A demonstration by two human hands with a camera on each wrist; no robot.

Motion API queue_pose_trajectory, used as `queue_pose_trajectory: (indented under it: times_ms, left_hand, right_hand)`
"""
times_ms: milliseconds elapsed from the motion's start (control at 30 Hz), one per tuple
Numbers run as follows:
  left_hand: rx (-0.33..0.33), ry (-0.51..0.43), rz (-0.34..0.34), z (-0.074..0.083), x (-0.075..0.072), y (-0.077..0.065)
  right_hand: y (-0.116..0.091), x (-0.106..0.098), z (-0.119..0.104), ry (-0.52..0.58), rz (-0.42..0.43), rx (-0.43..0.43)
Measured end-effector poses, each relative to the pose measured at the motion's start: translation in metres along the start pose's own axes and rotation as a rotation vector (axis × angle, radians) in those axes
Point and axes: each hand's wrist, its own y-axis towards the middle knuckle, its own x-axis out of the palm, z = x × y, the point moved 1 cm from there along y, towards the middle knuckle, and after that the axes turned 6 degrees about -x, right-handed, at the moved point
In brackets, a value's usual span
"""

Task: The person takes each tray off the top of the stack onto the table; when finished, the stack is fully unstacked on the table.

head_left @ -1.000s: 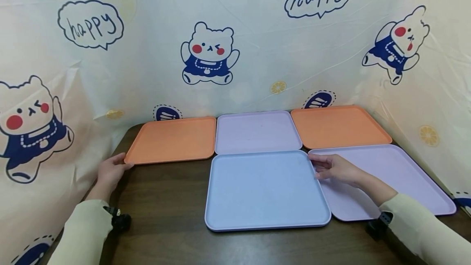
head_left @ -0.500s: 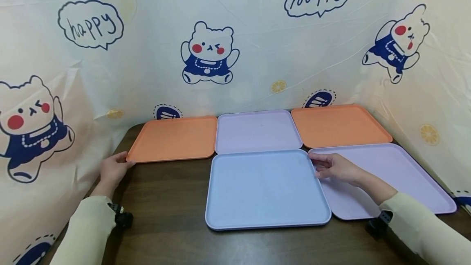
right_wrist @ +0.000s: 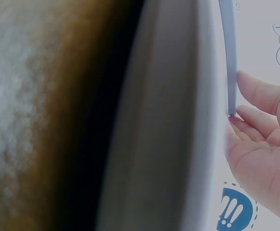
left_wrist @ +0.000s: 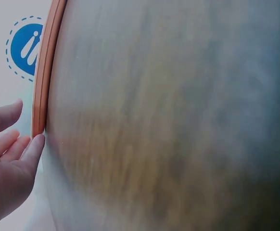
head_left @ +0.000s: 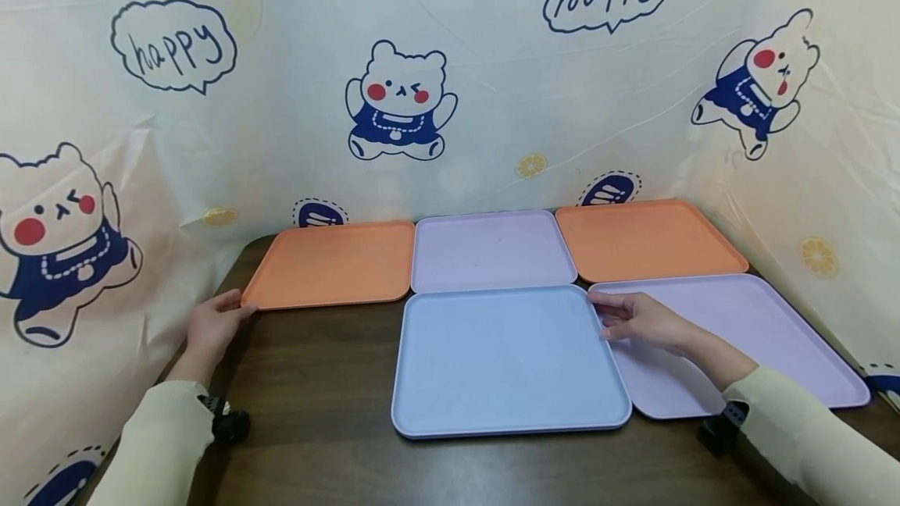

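Note:
My left hand (head_left: pixel 214 326) is at the near left corner of an orange tray (head_left: pixel 333 265), fingertips against its edge. In the left wrist view, the thumb (left_wrist: pixel 34 149) meets the end of this tray's rim (left_wrist: pixel 44 82), with the fingers loosely extended. Over on the right, my right hand (head_left: pixel 650 324) touches the far right corner and right side of a blue tray (head_left: pixel 513 361) with index finger and thumb. The right wrist view has that thumb (right_wrist: pixel 260 89) against a tray's edge (right_wrist: pixel 230 57), the other fingers slightly bent beside it.
Behind the blue tray lies a lilac tray (head_left: pixel 495 251), with another orange tray (head_left: pixel 650 240) to its right. A second lilac tray (head_left: pixel 780 342) sits under my right forearm. Bare brown tabletop (head_left: pixel 316 381) shows at left. A printed cloth (head_left: pixel 492 115) hangs around the table.
The left hand and forearm shift very slightly, first right and then back left. The right hand stays against the blue tray, and the trays stand practically as before.

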Motion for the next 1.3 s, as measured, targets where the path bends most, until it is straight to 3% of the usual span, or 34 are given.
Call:
queue_pose_trajectory:
  times_ms: [300, 433, 633, 833, 1067, 1300]
  left_hand:
    - [-0.031, -0.043, 0.008, 0.01, -0.005, -0.021]
    - [-0.032, -0.13, -0.019, 0.024, -0.001, -0.033]
    - [0.06, -0.249, -0.17, 0.041, 0.014, -0.051]
    - [0.082, -0.324, -0.328, 0.051, 0.035, -0.063]
    - [0.117, -0.308, -0.465, 0.067, 0.056, -0.081]
    - [0.088, -0.285, -0.577, 0.077, 0.08, -0.099]
  right_hand:
    - [0.0, 0.001, -0.002, -0.022, 0.003, 0.004]
    - [0.0, -0.001, -0.001, -0.017, 0.005, 0.012]
    - [0.0, -0.003, -0.001, -0.01, 0.0, 0.008]
    - [0.001, -0.001, -0.001, -0.023, 0.003, 0.01]
    - [0.0, 0.0, 0.0, -0.004, 0.011, 0.019]
    - [-0.001, 0.0, 0.0, -0.016, 0.01, 0.006]
